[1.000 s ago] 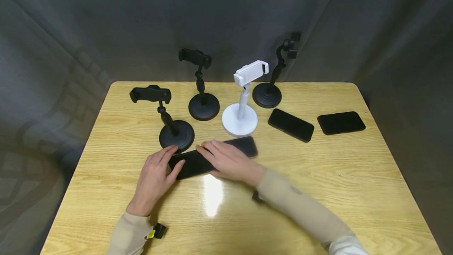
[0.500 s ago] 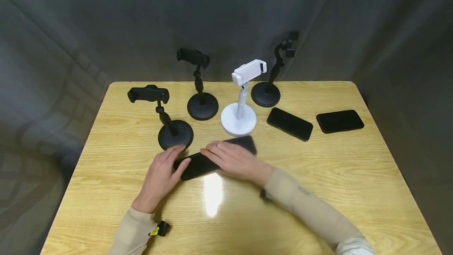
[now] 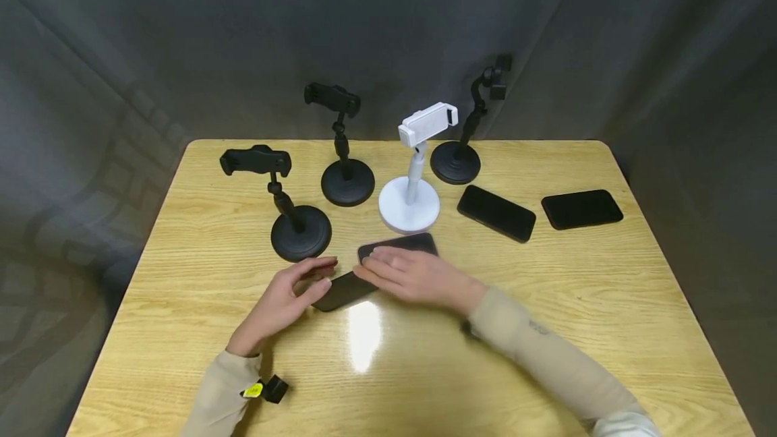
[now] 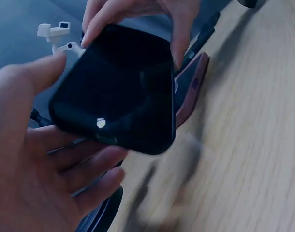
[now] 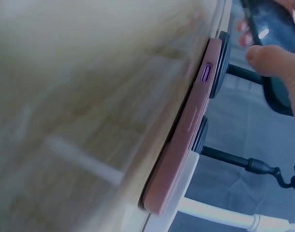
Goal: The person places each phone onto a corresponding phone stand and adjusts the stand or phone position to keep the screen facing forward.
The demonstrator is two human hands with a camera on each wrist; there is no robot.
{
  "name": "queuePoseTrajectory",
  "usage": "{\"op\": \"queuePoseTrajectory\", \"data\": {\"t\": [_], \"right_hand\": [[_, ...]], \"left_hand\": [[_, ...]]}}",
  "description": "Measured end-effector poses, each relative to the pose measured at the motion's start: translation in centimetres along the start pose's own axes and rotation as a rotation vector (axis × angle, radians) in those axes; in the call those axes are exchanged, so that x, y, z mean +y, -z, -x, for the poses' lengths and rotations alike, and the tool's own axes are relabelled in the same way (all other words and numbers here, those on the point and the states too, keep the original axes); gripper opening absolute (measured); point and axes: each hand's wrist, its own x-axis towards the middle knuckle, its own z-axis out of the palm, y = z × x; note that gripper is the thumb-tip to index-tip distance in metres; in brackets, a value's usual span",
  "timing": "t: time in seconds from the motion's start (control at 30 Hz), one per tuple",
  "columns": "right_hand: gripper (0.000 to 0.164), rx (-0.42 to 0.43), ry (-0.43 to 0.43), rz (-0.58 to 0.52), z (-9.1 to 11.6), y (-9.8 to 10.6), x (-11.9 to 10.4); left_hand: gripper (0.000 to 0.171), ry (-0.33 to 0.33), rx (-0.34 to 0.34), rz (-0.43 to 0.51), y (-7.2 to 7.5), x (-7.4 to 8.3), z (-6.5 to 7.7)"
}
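Observation:
A black smartphone [image 3: 346,290] is held up over the table by my right hand [image 3: 425,280], which grips its right end between thumb and fingers. My left hand [image 3: 282,302] is spread about the phone's other end; in the left wrist view its fingers are straight and lie beneath and beside the phone [image 4: 118,92]. Whether they touch it is hard to tell. Lying on the table just behind my right hand is a second phone [image 3: 415,243], partly hidden; the right wrist view shows this phone's pink edge [image 5: 186,130].
Behind the hands stand a left black phone stand [image 3: 301,231], another black stand [image 3: 348,183], a white stand [image 3: 410,204] and a rear black stand [image 3: 455,162]. Two more phones, one slanted [image 3: 496,213] and one farther right [image 3: 583,209], lie on the wooden table [image 3: 577,309].
The held phone has moved a little to the right with my right hand. My left fingers have come off its left end and spread, exposing more of the pink-edged phone behind.

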Motion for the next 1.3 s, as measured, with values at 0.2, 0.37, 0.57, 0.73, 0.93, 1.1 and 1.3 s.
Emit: {"op": "queuePoseTrajectory", "data": {"t": [0.2,0.37,0.57,0.73,0.93,1.1,1.3], "right_hand": [[0.041,0.136,0.086,0.098,0.3,0.4,0.3],[0.047,0.197,0.121,0.168,0.7,0.7,0.9],[0.05,0.207,0.16,0.201,1.1,0.6,1.1],[0.052,0.221,0.157,0.153,1.1,0.5,0.9],[0.05,0.189,0.07,0.006,1.3,0.4,0.9],[0.047,0.22,-0.133,-0.294,1.5,0.0,0.7],[0.059,0.278,-0.401,-0.345,1.7,-0.4,0.2]], "left_hand": [[0.04,0.046,-0.233,0.186,0.3,0.5,-0.2],[0.042,0.099,-0.38,0.274,0.5,1.1,-1.0],[0.041,0.072,-0.515,0.337,0.3,1.1,-1.4],[0.041,0.089,-0.613,0.508,-0.1,1.1,-1.4],[0.044,0.108,-0.587,0.596,-0.5,1.5,-1.5],[0.046,0.114,-0.501,0.61,-0.8,1.7,-1.4],[0.05,0.157,-0.401,0.553,-1.4,1.8,-1.5]]}}
